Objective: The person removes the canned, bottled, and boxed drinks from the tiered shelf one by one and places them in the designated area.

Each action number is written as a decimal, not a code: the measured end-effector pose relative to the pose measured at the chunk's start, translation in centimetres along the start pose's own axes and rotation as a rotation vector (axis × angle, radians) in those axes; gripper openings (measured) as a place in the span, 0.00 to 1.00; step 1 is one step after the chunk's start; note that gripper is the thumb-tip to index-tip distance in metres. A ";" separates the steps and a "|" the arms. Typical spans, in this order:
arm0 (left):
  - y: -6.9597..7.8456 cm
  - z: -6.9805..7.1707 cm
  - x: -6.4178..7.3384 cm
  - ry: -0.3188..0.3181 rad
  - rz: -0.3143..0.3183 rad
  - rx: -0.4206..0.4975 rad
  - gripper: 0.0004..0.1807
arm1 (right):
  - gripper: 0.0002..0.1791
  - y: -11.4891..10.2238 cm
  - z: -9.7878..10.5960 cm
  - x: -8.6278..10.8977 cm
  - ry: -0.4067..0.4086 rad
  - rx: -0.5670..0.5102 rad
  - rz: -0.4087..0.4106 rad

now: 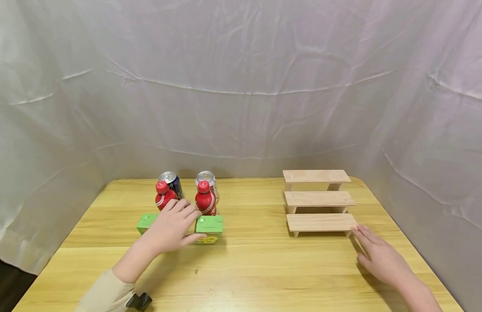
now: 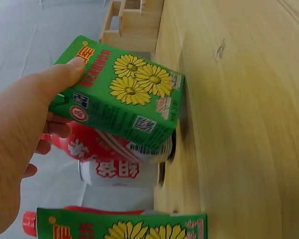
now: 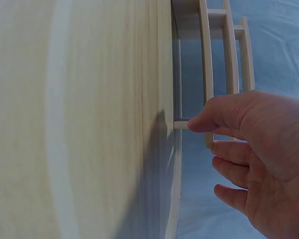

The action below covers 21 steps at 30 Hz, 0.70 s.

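Note:
With thumb in front and fingers behind, my left hand (image 1: 172, 227) holds the top of a green drink carton (image 2: 132, 89) printed with yellow flowers. In the left wrist view this carton leans slightly. A second green carton (image 1: 146, 221) stands left of it, partly hidden by the hand. Behind them are two red bottles, one at the left (image 1: 164, 197) and one at the right (image 1: 205, 199). My right hand (image 1: 381, 258), fingers extended, touches the right end of the lowest step of a three-tier wooden stand (image 1: 320, 222).
A dark can (image 1: 171, 180) and a white can (image 1: 206, 177) stand behind the red bottles. The wooden table (image 1: 256, 268) is enclosed by a grey cloth backdrop (image 1: 241, 121) at the back and sides. A black clip-like object (image 1: 139, 301) sits by the left sleeve.

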<state>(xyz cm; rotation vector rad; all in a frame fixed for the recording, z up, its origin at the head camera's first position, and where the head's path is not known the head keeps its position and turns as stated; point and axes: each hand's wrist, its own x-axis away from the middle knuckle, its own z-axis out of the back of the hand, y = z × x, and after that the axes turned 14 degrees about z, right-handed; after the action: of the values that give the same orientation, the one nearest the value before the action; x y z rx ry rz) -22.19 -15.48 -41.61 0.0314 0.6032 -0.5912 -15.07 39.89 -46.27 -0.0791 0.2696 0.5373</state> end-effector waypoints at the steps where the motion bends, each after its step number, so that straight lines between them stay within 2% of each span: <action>1: -0.1 0.1 0.1 -0.004 0.001 -0.004 0.31 | 0.40 0.0 0.0 0.0 0.001 0.000 0.001; 13: -1.3 0.2 0.7 -0.047 0.015 -0.031 0.32 | 0.39 -0.3 -0.1 0.2 0.031 0.015 0.008; 21: -1.7 0.2 0.8 -0.104 0.041 -0.049 0.32 | 0.39 -0.1 -0.3 0.4 0.035 0.017 0.010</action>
<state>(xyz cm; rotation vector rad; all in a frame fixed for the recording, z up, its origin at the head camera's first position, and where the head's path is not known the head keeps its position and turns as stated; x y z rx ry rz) -22.45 -17.37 -41.66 -0.0330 0.5149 -0.5343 -14.74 39.92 -46.70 -0.0708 0.3086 0.5441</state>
